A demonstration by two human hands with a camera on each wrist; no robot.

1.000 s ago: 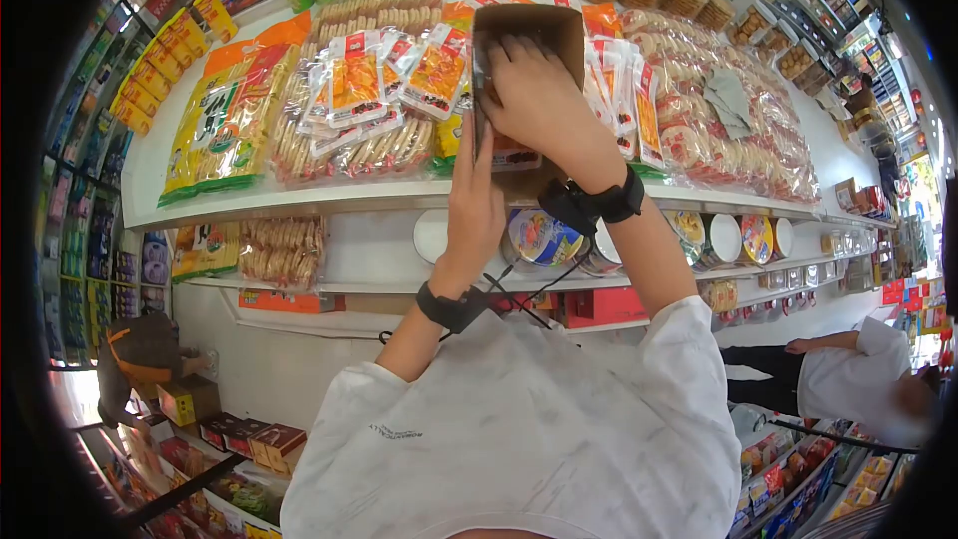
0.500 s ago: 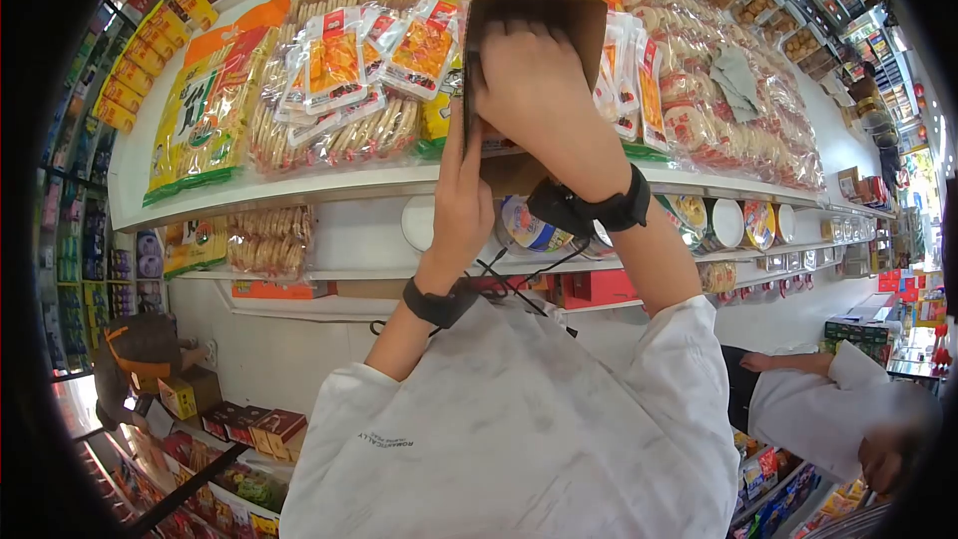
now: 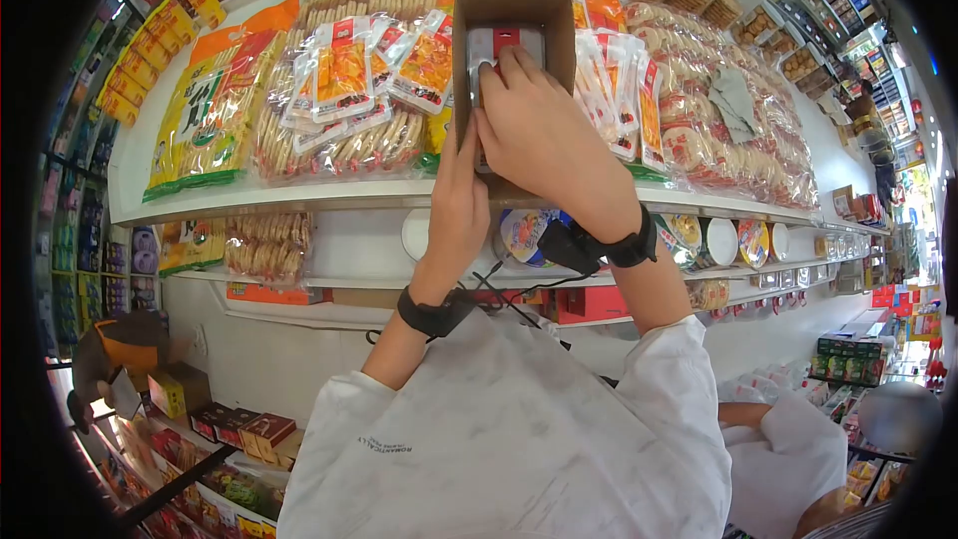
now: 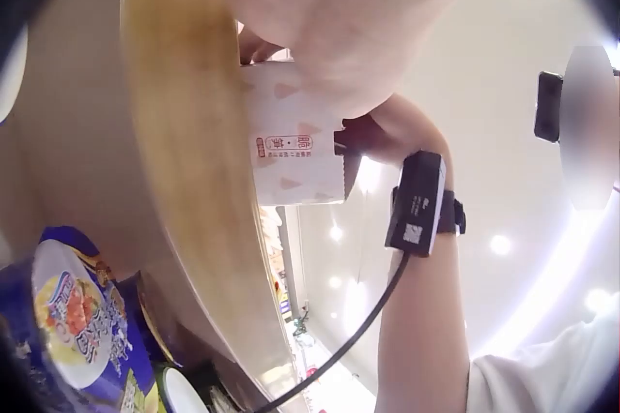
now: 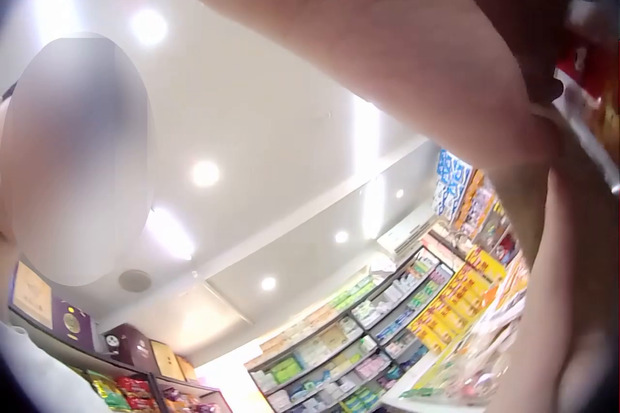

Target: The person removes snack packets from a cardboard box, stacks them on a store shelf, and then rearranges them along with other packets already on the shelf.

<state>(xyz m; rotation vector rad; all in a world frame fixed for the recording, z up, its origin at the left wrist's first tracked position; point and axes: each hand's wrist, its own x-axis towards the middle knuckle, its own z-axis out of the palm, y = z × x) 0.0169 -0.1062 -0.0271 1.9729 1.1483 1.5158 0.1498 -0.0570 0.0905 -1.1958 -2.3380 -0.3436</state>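
Note:
A small open-topped cardboard box (image 3: 561, 48) stands at the shelf's front, brown inside; its outside is white with red print in the left wrist view, where the box wall (image 4: 295, 176) shows. Inside lies a greyish packet (image 3: 507, 37) with a red label. My right hand (image 3: 549, 130) reaches into the box, fingertips on the packet; I cannot tell whether they pinch it. Along the box's left side my left hand (image 3: 457, 215) rests with straight fingers. Loose orange-and-white snack packets (image 3: 341, 70) lie to the left, and more packets (image 3: 607, 90) to the right.
Bagged round biscuits (image 3: 743, 140) and a yellow-green noodle bag (image 3: 215, 110) flank the box on the white shelf (image 3: 329, 198). Instant noodle tubs (image 3: 527, 237) sit on the shelf below. Cables (image 3: 499, 284) hang between my wrists. Another person (image 3: 788, 459) is at lower right.
The box has tipped so its inside and the packet face the head camera more. My right hand has drawn back a little toward me; my left hand stays at the box's left side.

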